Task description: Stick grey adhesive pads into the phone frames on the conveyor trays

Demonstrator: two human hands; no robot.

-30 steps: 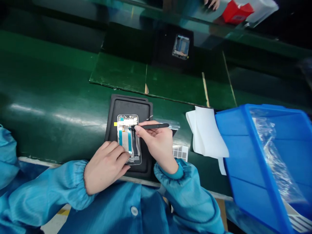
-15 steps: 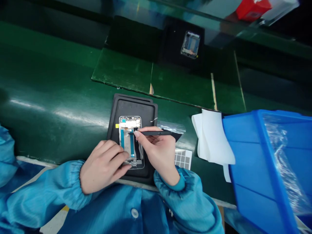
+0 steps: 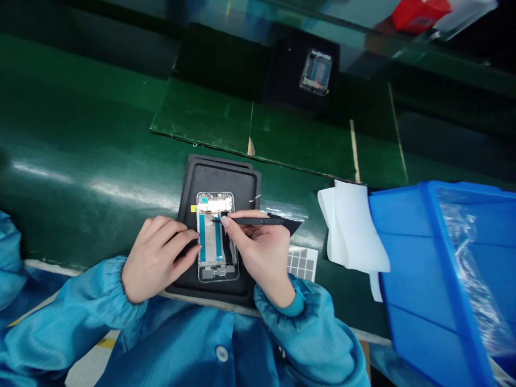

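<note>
An opened smartphone [image 3: 210, 236] lies face down on a black tray [image 3: 245, 185], its circuit board showing at the top and two blue strips along the middle. My left hand [image 3: 161, 252] is at the phone's left edge, fingertips touching or very close to the frame, thumb and fingers apart with nothing held. Pinched in my right hand [image 3: 264, 247] are black tweezers [image 3: 258, 221], held nearly level. Their thin tip points left over the middle of the phone, near the right blue strip; whether it touches cannot be made out. A yellow tab [image 3: 193, 208] sticks out at the phone's upper left.
Right of the tray are a clear plastic bag [image 3: 282, 208], a sheet of grey square labels [image 3: 303, 263] and white paper [image 3: 350, 231]. A blue bin [image 3: 407, 236] stands farther right. Another opened phone [image 3: 317, 72] lies on a dark tray behind, and a red box [image 3: 421, 15] is beyond.
My left hand has drawn back leftward from over the phone's lower part to its left edge. My right hand and the tweezers have barely moved.
</note>
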